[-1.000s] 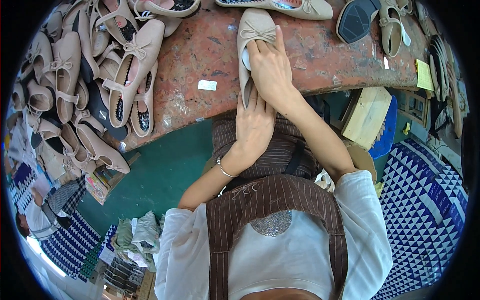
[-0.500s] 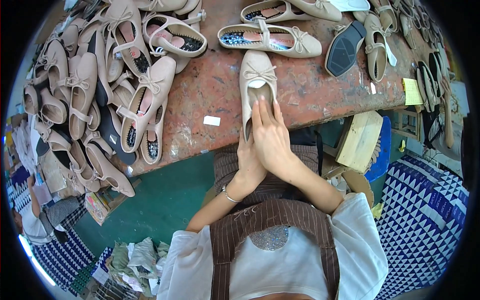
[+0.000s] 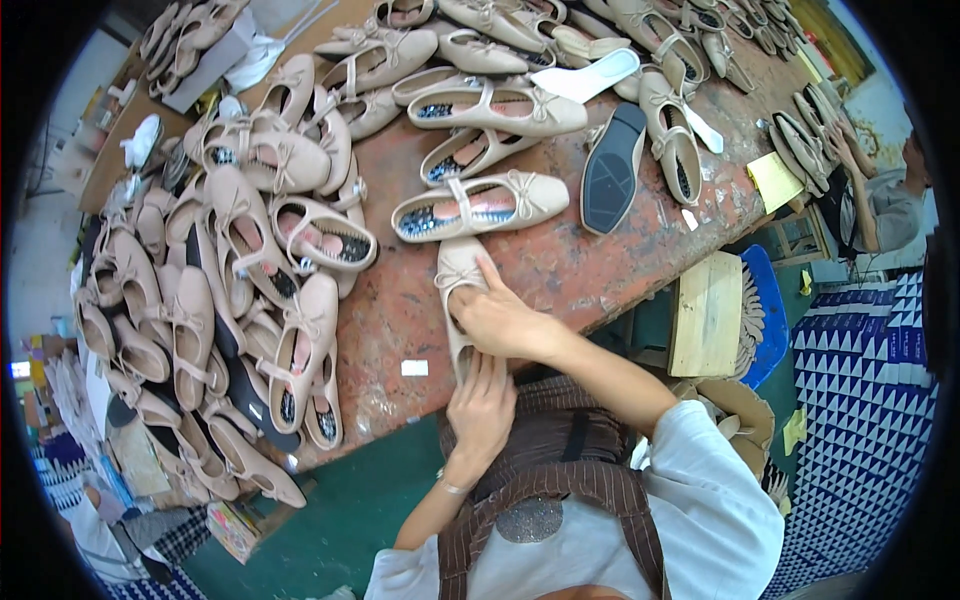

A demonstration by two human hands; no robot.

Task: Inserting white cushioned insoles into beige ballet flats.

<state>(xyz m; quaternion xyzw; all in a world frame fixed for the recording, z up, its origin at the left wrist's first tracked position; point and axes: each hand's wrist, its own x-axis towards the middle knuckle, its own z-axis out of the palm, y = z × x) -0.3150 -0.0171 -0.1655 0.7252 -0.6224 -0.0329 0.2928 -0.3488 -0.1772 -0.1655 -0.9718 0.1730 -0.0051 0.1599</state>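
Observation:
A beige bow-topped flat shoe (image 3: 461, 256) lies on the worn reddish table near its front edge, toe pointing away from me. My right hand (image 3: 505, 318) is closed on its front part, one digit stretched beside the bow and the other fingers bent into the shoe's opening, partly hidden. At the heel end, my left hand (image 3: 482, 408) has its fingers pressed together against the back of the same shoe. Just beyond the toe, a beige strapped shoe (image 3: 530, 197) with a patterned insole lies sideways.
Piled beige shoes (image 3: 250, 235) crowd the left. A shoe with its black sole (image 3: 613, 165) up and a white insole (image 3: 590, 76) lie farther back. Yellow paper (image 3: 775, 182) rests at the right edge. A blue crate (image 3: 765, 330) stands below. Another person's hand (image 3: 842, 150) touches shoes at far right.
My right hand has gone from flat, straight fingers over the opening to bent fingers gripping the front of the shoe. The left hand stays at the heel. The view has shifted, showing more table.

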